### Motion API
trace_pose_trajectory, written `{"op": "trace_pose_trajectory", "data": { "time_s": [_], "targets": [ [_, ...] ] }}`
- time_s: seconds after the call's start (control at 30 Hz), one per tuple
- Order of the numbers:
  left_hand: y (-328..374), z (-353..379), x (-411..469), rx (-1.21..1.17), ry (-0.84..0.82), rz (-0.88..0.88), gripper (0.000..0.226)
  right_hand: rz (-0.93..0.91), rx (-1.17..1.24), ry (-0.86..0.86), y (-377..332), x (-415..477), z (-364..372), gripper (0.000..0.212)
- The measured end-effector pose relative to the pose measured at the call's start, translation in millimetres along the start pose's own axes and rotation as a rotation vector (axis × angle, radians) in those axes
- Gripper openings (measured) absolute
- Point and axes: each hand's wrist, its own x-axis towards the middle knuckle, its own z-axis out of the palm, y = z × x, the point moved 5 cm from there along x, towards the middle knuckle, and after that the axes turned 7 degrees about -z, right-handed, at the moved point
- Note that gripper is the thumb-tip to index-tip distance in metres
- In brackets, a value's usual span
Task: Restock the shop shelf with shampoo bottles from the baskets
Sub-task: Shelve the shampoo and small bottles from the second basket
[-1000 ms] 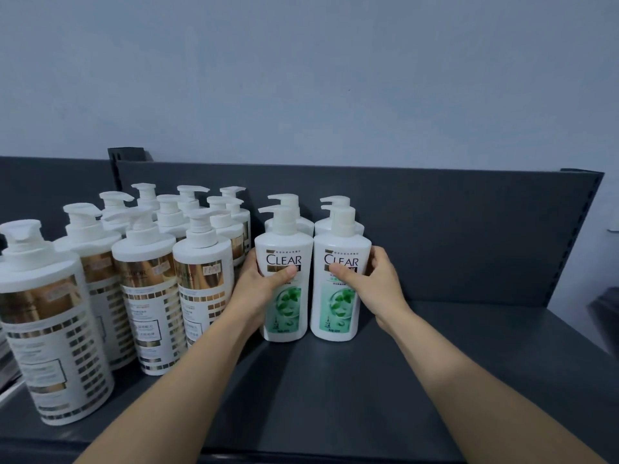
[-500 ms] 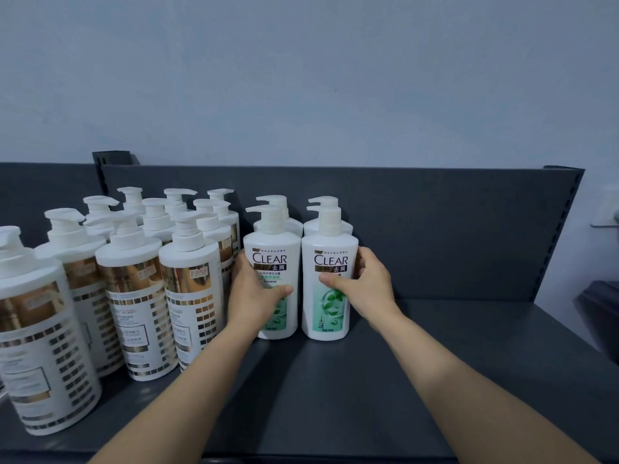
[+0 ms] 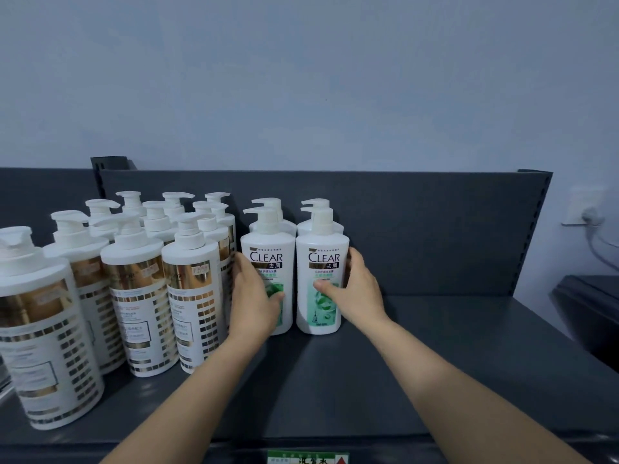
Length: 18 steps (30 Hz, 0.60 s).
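- At six o'clock, nearest the camera, a green-and-white price tag point(image 3: 307, 457) is clipped to the front lip of the dark grey shelf point(image 3: 452, 363); its writing is cut off by the frame edge and I cannot read it.
- From six towards the centre, two bare forearms run up to the hands, each wrapped around one bottle.
- Just left of centre, the left hand point(image 3: 254, 296) grips the left CLEAR bottle point(image 3: 268, 262) — thumb across the green front panel, fingers round the side that sits close to the gold-label bottles.
- Just right of centre, the right hand point(image 3: 355, 293) holds the right CLEAR bottle point(image 3: 320, 272) the same way, thumb on the label and fingers round the outer side.
- Both bottles stand upright on the shelf, side by side and almost touching, labels forward; I judge the two-handed hold is for squaring the pair into a straight front row with the brand facing shoppers.
- Their labels read "CLEAR" in large letters with Chinese characters beneath; the smaller print is too fine to read.
- Behind them, at twelve o'clock, two more white pump bottles point(image 3: 274, 216) back the pair, so the row is being filled back to front.
- From nine to eleven o'clock stand the gold-label bottles point(image 3: 191, 279), several rows deep; small stickers sit on some, unreadable.
- At three o'clock the shelf is bare — room, likely, for further stock.
- No baskets are in view.
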Motion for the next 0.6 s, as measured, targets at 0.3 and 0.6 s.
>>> {"op": "trace_pose_trajectory", "data": {
  "time_s": [0.3,0.6],
  "targets": [
    [16,-11,-48,0.404,-0.078,0.297,0.089,-0.058,-0.500,-0.107,-8,-64,-35,0.074],
    [39,-17,-133,0.599,-0.224,0.601,0.072,-0.020,-0.748,-0.077,-12,-174,-87,0.065]
  ]
}}
